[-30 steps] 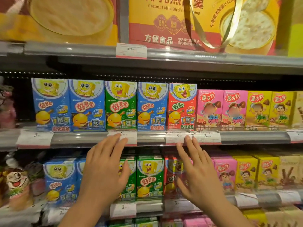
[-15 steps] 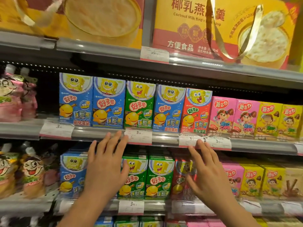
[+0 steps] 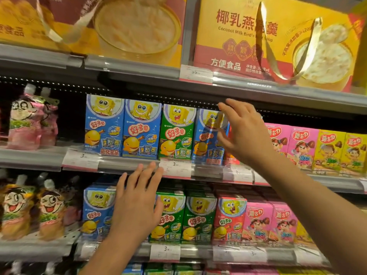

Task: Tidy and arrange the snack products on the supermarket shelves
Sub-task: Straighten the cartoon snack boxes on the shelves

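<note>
Right hand (image 3: 241,129) is reaching at 1 o'clock, fingers apart, covering the red cartoon-sponge box (image 3: 230,155) and the edge of the fourth, blue box (image 3: 207,135); contact unclear. Left hand (image 3: 137,205) is hovering flat at 6 o'clock, fingers straight and slightly apart, blocking part of the lower shelf's blue box (image 3: 97,211). Middle shelf (image 3: 127,165) is carrying three blue boxes, one green box (image 3: 176,132), one red, two pink boxes (image 3: 297,145), two yellow boxes (image 3: 329,151). Pouch drinks (image 3: 29,120) are sitting at 9 o'clock. Two yellow gift boxes (image 3: 278,40) are standing on top.
</note>
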The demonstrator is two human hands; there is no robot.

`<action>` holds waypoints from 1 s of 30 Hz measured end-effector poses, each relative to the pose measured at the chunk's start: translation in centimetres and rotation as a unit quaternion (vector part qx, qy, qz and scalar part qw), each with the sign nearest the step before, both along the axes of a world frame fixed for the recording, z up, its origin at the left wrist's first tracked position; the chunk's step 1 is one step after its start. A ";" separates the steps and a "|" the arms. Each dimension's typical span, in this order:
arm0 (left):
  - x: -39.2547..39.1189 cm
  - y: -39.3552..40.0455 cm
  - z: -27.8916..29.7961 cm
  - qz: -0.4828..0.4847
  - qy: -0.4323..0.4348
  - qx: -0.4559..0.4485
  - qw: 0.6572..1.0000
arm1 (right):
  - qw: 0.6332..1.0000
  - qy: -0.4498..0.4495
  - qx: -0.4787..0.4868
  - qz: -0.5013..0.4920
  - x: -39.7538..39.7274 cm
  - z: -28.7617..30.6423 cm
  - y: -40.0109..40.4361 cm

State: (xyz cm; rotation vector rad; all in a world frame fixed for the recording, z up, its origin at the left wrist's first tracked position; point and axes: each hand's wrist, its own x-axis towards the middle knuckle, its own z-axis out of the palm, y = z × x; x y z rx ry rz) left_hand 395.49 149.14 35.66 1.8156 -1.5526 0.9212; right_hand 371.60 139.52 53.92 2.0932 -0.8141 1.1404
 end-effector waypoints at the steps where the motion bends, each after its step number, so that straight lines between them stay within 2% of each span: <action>1: 0.0 0.0 0.0 -0.001 0.000 -0.001 1.000 | 1.000 0.007 0.003 -0.015 0.4 0.8 -0.3; 6: 0.0 -0.1 -0.3 -0.007 0.007 -0.013 1.000 | 0.996 0.051 0.044 -0.062 1.7 1.9 -0.9; 14: 0.3 -0.3 -0.4 -0.013 0.003 -0.024 1.000 | 0.999 0.022 0.049 0.008 0.5 1.3 1.2; 19: 0.1 -0.2 -0.5 -0.016 0.006 -0.027 0.999 | 0.999 0.021 0.040 0.011 -0.7 1.4 2.2; 25: -0.2 0.0 -0.3 -0.010 0.013 -0.028 0.999 | 0.988 0.139 0.060 0.036 -3.1 1.7 3.3; 27: -0.6 0.1 -0.2 -0.003 0.021 -0.024 0.999 | 0.987 0.140 0.044 0.060 -4.5 1.6 3.6; 30: -1.1 0.2 0.2 0.005 0.028 -0.022 0.999 | 0.982 0.103 0.061 0.149 -7.1 1.3 4.1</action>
